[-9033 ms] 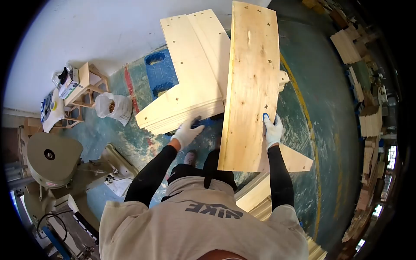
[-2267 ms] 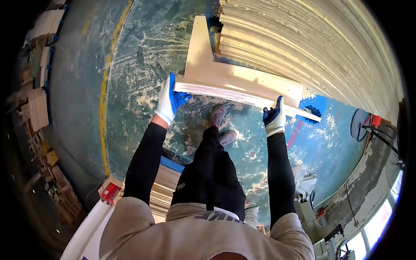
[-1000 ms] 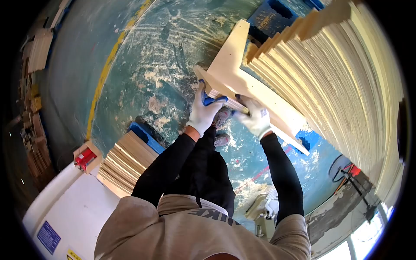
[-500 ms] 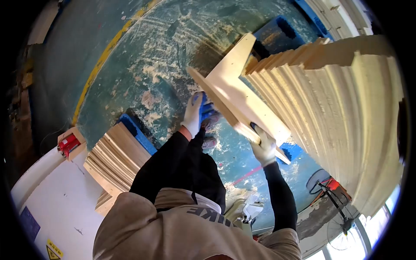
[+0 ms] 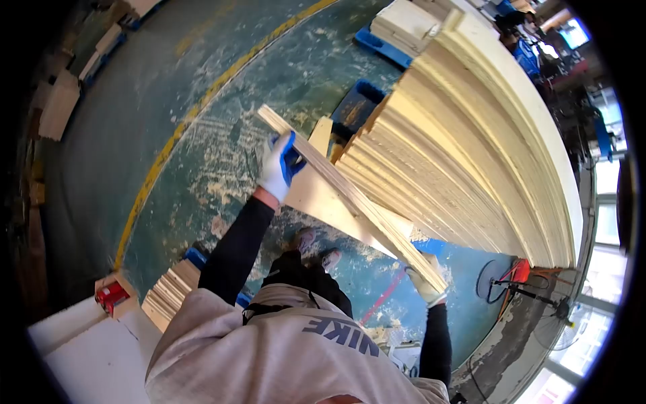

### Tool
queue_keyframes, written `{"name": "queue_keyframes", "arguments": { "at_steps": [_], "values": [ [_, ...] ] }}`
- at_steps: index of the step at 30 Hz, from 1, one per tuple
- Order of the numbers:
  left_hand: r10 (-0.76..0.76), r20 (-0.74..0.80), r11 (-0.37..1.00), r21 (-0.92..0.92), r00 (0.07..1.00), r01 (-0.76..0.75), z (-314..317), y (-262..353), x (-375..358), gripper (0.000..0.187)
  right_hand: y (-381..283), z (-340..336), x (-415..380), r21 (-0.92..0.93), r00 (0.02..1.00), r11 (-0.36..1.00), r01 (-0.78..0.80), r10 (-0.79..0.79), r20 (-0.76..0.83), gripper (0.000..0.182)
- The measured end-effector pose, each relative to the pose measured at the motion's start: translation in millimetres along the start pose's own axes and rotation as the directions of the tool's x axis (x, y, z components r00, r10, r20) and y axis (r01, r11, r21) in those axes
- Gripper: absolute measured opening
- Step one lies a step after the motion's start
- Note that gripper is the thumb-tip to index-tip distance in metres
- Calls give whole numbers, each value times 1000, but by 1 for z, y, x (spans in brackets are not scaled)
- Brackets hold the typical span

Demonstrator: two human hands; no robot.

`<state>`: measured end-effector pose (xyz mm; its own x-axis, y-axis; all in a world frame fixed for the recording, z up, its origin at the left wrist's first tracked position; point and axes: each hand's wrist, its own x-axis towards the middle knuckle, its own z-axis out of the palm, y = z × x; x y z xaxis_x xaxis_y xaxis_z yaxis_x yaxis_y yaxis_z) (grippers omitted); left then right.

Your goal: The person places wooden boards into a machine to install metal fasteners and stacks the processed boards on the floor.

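Left hand (image 5: 274,167) and right hand (image 5: 426,285) are clasping board (image 5: 344,189) near opposite ends, probably balancing it; stack (image 5: 457,151) is rising beyond the grip.

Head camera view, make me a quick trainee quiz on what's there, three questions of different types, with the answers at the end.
1. True or false: the left hand and the right hand, both gloved, grip the long, layered pale wooden piece.
2. What colour is the long curved line on the worn green floor?
A) white
B) yellow
C) blue
3. Fill in: the tall stack of pale wooden boards stands toward the person's ____ side.

Key: 1. true; 2. B; 3. right
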<state>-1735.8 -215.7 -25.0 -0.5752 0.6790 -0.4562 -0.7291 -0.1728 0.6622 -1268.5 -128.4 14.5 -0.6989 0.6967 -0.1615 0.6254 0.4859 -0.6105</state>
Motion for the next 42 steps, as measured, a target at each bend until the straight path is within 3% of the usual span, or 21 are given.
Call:
{"name": "queue_keyframes", "arguments": {
  "at_steps": [3, 5, 7, 8, 12, 13, 15, 16, 19, 21, 23, 26, 28, 31, 33, 35, 36, 37, 39, 41, 42],
  "values": [
    [20, 14, 997, 69, 1000, -21, 61, -26, -45, 43, 11, -76, -35, 229, 955, 972, -52, -18, 297, 87],
    [-10, 27, 984, 177, 1000, 5, 100, -50, -65, 48, 57, -109, -77, -74, 895, 989, -131, 150, 421, 92],
    [60, 0, 963, 263, 998, -58, 136, -71, -80, 51, 70, -142, -103, -217, 891, 970, -111, 194, 411, 93],
    [66, 20, 961, 269, 998, -69, 147, -78, -80, 51, 39, -163, -103, -152, 841, 922, -356, 387, 379, 92],
    [156, 106, 950, 256, 982, -178, 185, -87, -95, 47, -5, -191, -103, -157, 999, 987, -34, 34, -1, 60],
    [84, 135, 964, 239, 987, -115, 185, -93, -87, 71, -23, -191, -89, -114, 996, 993, 37, -46, -73, 53],
    [32, 80, 953, 299, 996, -55, 200, -97, -98, 86, -57, -184, -58, 21, 982, 995, 100, -95, -161, 45],
    [25, 110, 960, 274, 994, -55, 210, -98, -107, 86, -65, -174, -38, -112, 963, 985, 128, -151, -221, 43],
    [5, 149, 954, 297, 989, -50, 229, -103, -135, 86, -66, -141, 17, -37, 980, 996, 78, -84, -179, 45],
    [-5, 158, 940, 337, 987, -49, 238, -110, -146, 90, -65, -140, 41, 20, 990, 996, -82, 79, 119, 44],
    [-32, 204, 936, 350, 978, -42, 244, -112, -146, 76, -63, -140, 35, 114, 993, 990, -80, 70, 91, 46],
    [-89, 427, 939, 336, 900, -67, 248, -126, -133, 66, -47, -125, 18, 211, 995, 976, 56, -36, -95, 47],
    [-50, 450, 919, 370, 892, -135, 255, -142, -125, 74, -43, -132, 5, 258, 993, 962, -87, 106, -58, 47],
    [-76, 443, 942, 325, 893, -81, 282, -144, -150, 82, -30, -143, -14, 315, 976, 947, -56, 118, -182, 44],
    [-34, 518, 955, 268, 855, -125, 285, -157, -152, 84, -19, -158, -26, 236, 969, 961, -144, 185, -165, 41],
    [-23, 558, 954, 260, 829, -148, 277, -164, -164, 84, 17, -153, -32, 83, 905, 991, -104, 129, -406, 38],
    [-28, 573, 948, 276, 819, -161, 273, -160, -173, 83, 18, -168, -33, 205, 881, 955, -214, 280, -383, 37],
    [-24, 592, 942, 283, 806, -180, 273, -156, -180, 82, 31, -171, -34, 281, 832, 944, -173, 292, -471, 36],
    [64, 617, 900, 304, 784, -313, 271, -151, -192, 88, 40, -174, -41, 189, 768, 960, -204, 277, -577, 35],
    [-36, 566, 945, 287, 824, -156, 262, -150, -209, 64, 45, -175, -49, 7, 750, 958, -286, 228, -621, 35],
    [63, 571, 935, 254, 819, -249, 251, -168, -192, 62, 36, -176, -51, 93, 725, 948, -305, 295, -623, 35]
  ]
}}
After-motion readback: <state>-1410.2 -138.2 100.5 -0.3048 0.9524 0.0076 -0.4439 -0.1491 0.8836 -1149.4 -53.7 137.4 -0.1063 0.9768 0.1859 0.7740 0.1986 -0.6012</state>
